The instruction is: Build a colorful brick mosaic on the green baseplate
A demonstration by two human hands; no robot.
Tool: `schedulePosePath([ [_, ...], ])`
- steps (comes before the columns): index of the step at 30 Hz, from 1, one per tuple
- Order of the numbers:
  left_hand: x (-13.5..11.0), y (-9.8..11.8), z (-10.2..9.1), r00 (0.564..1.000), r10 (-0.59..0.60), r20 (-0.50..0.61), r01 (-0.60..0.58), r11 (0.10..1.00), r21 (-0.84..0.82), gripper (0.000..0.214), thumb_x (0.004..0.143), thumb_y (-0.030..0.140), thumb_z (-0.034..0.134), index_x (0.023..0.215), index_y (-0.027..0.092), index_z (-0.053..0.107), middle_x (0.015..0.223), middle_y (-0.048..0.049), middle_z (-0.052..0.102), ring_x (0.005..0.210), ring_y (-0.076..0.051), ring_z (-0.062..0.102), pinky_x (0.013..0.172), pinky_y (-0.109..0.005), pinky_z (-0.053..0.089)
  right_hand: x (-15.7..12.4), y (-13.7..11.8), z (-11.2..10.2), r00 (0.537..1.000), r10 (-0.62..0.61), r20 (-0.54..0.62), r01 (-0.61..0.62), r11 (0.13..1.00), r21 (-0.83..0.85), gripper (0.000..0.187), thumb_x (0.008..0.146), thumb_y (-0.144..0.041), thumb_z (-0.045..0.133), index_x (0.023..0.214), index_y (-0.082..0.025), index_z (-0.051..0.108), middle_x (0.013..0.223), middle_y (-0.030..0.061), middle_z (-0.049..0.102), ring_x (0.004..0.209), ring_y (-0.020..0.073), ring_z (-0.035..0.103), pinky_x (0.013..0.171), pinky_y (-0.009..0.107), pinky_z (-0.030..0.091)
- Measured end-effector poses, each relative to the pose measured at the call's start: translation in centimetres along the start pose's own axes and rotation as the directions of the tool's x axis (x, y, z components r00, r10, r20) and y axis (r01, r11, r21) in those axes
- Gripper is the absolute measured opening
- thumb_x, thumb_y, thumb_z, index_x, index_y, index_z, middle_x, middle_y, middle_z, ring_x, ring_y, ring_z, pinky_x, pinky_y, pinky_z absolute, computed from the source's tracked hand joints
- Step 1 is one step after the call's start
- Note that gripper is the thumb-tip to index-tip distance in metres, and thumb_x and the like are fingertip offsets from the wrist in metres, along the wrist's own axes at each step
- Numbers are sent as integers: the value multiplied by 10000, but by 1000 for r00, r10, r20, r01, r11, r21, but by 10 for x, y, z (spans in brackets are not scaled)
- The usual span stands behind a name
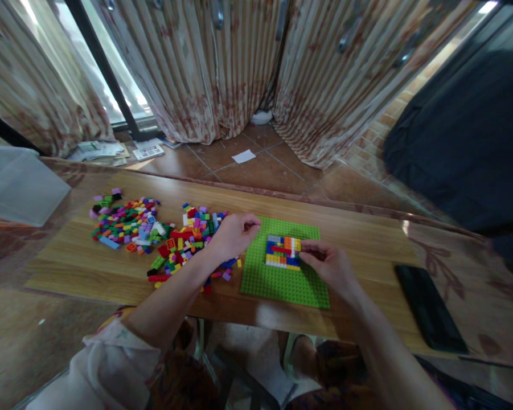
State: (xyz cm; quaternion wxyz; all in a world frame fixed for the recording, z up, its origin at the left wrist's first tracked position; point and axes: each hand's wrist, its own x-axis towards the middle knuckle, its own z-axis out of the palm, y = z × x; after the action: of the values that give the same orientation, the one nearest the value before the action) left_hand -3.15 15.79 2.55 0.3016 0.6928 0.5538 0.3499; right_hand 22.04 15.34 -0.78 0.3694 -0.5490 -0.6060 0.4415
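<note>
The one view looks from the person's head, above the near side of the table [367, 245], facing forward and down. It is near enough that the left hand [234, 234] and right hand [327, 262] sit around mid-frame, yet wide enough to reach the curtains [188, 68] beyond.

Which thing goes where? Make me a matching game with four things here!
1. Green studded plastic baseplate
2. Person's bare right hand
3. Translucent plastic box
4. Flat black rectangular object

A. Left of the colourful loose bricks
B. Under the flat multicoloured brick build
C. Near the wooden tabletop's right end
D. At the build's right edge

Pairs: 1-B; 2-D; 3-A; 4-C
</note>
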Motion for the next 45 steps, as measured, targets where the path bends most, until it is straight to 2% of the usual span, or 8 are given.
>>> schedulePosePath([
  [16, -1, 2, 1, 1000, -12, 22, 12, 1000, 5, 192, 817, 177, 500, 842, 141, 687, 677, -10, 665, 609, -120, 577, 585, -224, 417, 1, -1, 5, 998, 18, -54, -18, 1000, -2, 313, 596, -380, 759, 826, -176, 705, 746, 50, 702, 662, 170, 638, 613, 303, 542],
  [29, -1, 0, 5, 999, -5, 42, 4, 1000, 23, 196, 816, 172, 497, 843, 132, 687, 680, -16, 670, 617, -123, 583, 594, -223, 438, 3, 1, 8, 997, 20, -69, -22, 999, -40, 295, 603, -372, 745, 829, -186, 707, 747, 39, 694, 664, 164, 627, 639, 305, 525],
  [33, -1, 1, 4, 999, -10, 34, 10, 1000, 23, 196, 817, 176, 498, 849, 134, 686, 685, -15, 673, 619, -122, 588, 589, -219, 435, 3, -4, 5, 991, 97, -97, -89, 993, 83, 320, 557, -383, 777, 796, -180, 709, 692, 25, 685, 600, 148, 602, 574, 286, 502],
  [35, -1, 2, 2, 999, -17, 31, 16, 999, 28, 196, 819, 177, 502, 861, 129, 687, 712, -22, 684, 631, -121, 594, 599, -219, 435, 4, -6, 2, 976, 160, -148, -131, 973, 188, 340, 559, -409, 777, 790, -170, 707, 646, 12, 666, 544, 126, 570, 525, 266, 479],
  [37, -1, 4, 0, 999, -21, 30, 20, 999, 41, 198, 822, 176, 502, 865, 126, 688, 721, -24, 687, 630, -118, 594, 606, -221, 433, 5, -9, 0, 959, 176, -223, -112, 956, 271, 338, 576, -411, 772, 797, -164, 704, 639, 3, 655, 518, 105, 548, 503, 247, 463],
  [40, -1, 4, -3, 1000, -9, 20, 7, 998, 64, 202, 827, 172, 492, 855, 133, 688, 707, -14, 683, 625, -117, 591, 615, -225, 434, 6, -13, 2, 945, 109, -309, -23, 963, 269, 292, 613, -390, 752, 791, -163, 702, 661, 3, 659, 520, 94, 541, 501, 236, 457],
  [45, 0, 0, -7, 1000, 18, -9, -18, 998, 61, 203, 830, 167, 487, 855, 142, 687, 738, -14, 695, 655, -119, 605, 634, -228, 442, -3, -18, 14, 944, -85, -318, 102, 994, 35, 218, 739, -375, 666, 813, -174, 700, 719, 26, 688, 584, 132, 588, 560, 271, 500],
])
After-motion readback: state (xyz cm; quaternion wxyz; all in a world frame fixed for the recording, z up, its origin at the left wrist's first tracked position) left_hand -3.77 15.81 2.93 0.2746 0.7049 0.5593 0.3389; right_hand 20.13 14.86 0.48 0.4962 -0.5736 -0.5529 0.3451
